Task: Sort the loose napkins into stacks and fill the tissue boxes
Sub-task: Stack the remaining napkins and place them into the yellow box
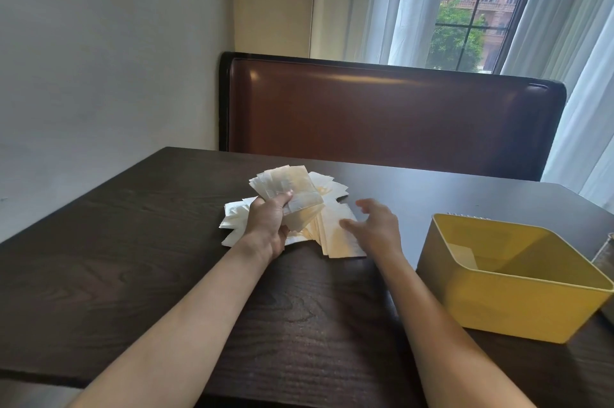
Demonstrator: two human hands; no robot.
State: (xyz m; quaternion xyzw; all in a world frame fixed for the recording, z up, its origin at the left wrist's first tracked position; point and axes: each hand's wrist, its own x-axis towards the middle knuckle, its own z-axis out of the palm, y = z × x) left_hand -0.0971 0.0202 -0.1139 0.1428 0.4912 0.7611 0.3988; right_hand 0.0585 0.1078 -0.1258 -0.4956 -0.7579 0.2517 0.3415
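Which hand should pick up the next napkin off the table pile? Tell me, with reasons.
Right. The right hand hovers open just above the loose napkins on the table, holding nothing. The left hand already has its grip full with a fanned stack.

Yellow box [518, 304], dark woodgrain table [116, 241]

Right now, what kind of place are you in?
Probably a restaurant or cafe booth. A padded brown bench back faces a dark wooden table, loose napkins are piled there, and a curtained window looks out on a brick building.
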